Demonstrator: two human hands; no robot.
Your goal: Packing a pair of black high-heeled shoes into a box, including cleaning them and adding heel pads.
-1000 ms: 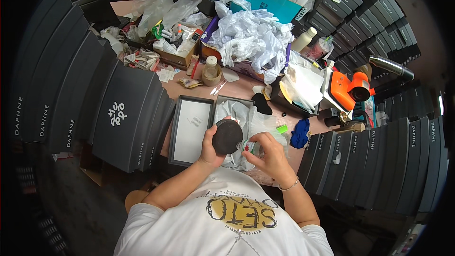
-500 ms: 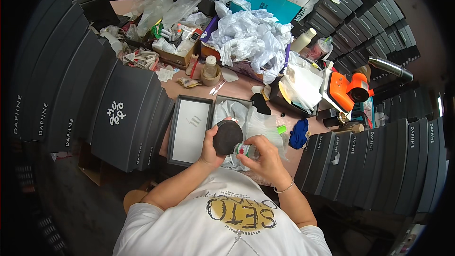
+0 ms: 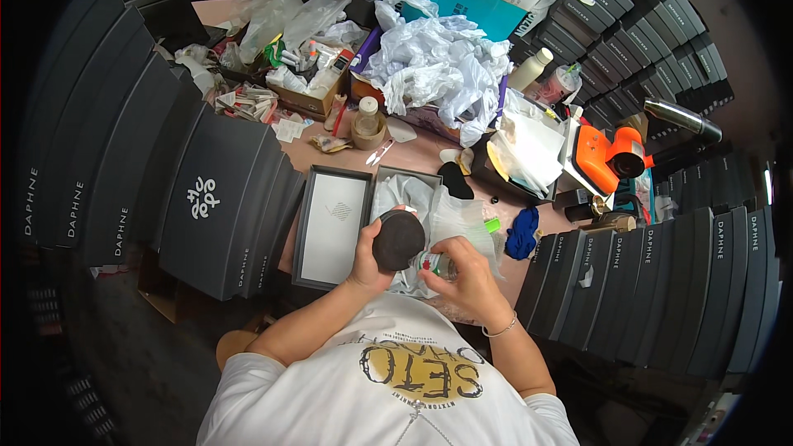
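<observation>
My left hand (image 3: 369,253) is wrapped round the side of a dark grey, rounded thing (image 3: 399,241); its smooth face shows, but I cannot tell its kind. To its right, my right hand (image 3: 467,274) grips a small clear bottle (image 3: 432,263) with a green, white and red label. The bottle is tilted, its label end close to the dark thing's lower right edge. Beneath both hands lies an open grey box (image 3: 410,172) lined with white tissue paper (image 3: 402,190). The box's lid (image 3: 334,215), pale inside, sits beside it on the left.
Stacked dark boxes (image 3: 219,206) rise at left, with more (image 3: 652,281) at right. Behind are a carton of crumpled white paper (image 3: 446,66), a clear bottle in a tape roll (image 3: 368,122) and a box of odds and ends (image 3: 310,87). A blue cloth (image 3: 521,234) and orange device (image 3: 607,155) stand right.
My right hand has shifted slightly to the right with the bottle, widening the space beside the dark rounded thing. My left hand stays nearly in place, still holding it.
</observation>
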